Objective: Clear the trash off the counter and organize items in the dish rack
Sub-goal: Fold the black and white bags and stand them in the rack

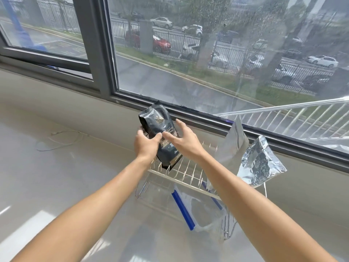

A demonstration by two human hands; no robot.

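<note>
A black coffee bag [159,127] stands tilted on the far left end of the wire dish rack [181,172]. My left hand [146,145] grips the bag's left side, thumb across its front. My right hand [184,138] is beside the bag's right edge with fingers spread, thumb touching the front. Leaning in the rack at the right are a grey pouch [233,142] and a crinkled silver foil bag [259,163]. A clear zip bag with a blue seal [196,208] lies in the rack's near end.
The rack sits on a pale glossy counter [66,176] under a large window with a dark frame [207,118]. A thin white cord [62,138] lies on the counter at the left.
</note>
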